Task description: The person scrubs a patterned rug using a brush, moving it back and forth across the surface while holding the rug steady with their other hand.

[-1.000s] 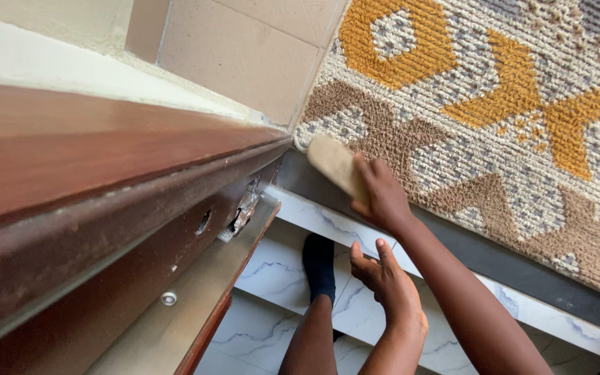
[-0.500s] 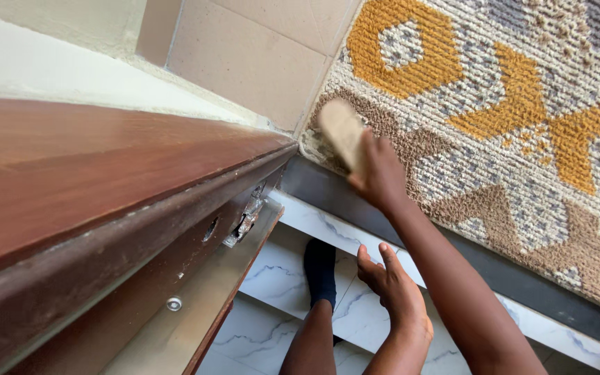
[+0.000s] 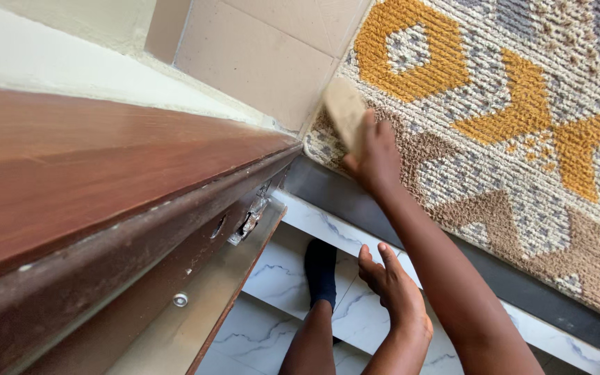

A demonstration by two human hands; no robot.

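My right hand (image 3: pixel 376 156) grips a pale tan scrubbing brush (image 3: pixel 344 111), fingers curled over its near end, pressing it onto the corner of a patterned rug (image 3: pixel 522 125) at about twelve o'clock from my body. My left hand (image 3: pixel 394 288) rests open, fingers loosely spread, flat on the white marbled tile (image 3: pixel 293 278) at about six o'clock from the brush, holding nothing. The brush lies at the rug's left edge, just beside the beige wall tile (image 3: pixel 258 62) and above the dark threshold strip (image 3: pixel 342 194) that runs between rug and marble. At nine o'clock from my hands stands the edge of a brown wooden door (image 3: pixel 105 180), its metal latch (image 3: pixel 248 219) showing. My dark-socked foot (image 3: pixel 319 271) sits on the marble near the left hand. As I judge it, only this corner is under the brush; the wide mustard, brown and grey weave toward three o'clock looks unbrushed yet, though the pile gives no sure sign.
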